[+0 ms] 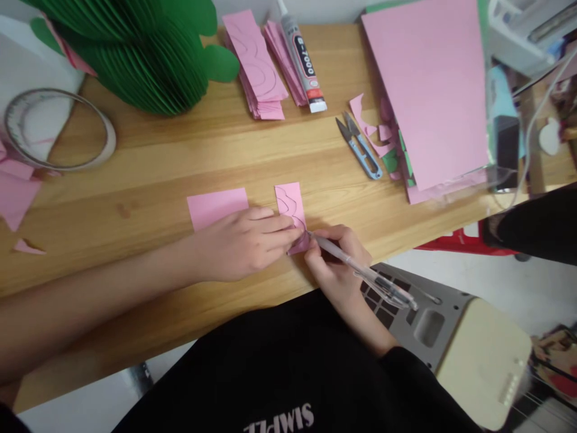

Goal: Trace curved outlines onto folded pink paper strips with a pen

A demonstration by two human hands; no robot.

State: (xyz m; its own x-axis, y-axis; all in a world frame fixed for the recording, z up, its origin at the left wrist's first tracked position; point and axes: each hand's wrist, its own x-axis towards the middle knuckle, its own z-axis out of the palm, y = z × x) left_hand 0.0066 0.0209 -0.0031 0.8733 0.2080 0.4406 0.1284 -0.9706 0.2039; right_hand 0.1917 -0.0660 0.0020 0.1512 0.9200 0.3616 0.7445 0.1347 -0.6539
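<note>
The right hand (340, 255) is closed in a writing grip around a clear-barrelled pen (360, 269), its tip at the right edge of a narrow pink paper strip (288, 198) on the wooden tabletop (157, 162). The left hand (247, 246) grips nothing: its fingers lie extended, flat over the lower part of the strip, and seem to pin it down. The fingertips are just beside the pen tip, almost meeting the right hand. Scalloped curves are already drawn on the strip's upper part, so the step in hand looks like outlining a wavy shape; this stroke calls for a steady strip and a smooth turn of the pen. The left fingers hide some of the line and are the main obstruction. Next to them, a pink paper rectangle (217, 204) is partly covered by the same hand. Farther out, blue-handled thread snips (360, 147) lie near curled pink offcuts (369, 129), to the left of large pink sheets (435, 90). Beyond the strip are a stack of pink strips (256, 66), the top one marked with similar curves, and a B-7000 glue tube (303, 60). Green honeycomb paper (144, 60) and a tape roll (108, 141) sit toward the left, well apart from the pen.
</note>
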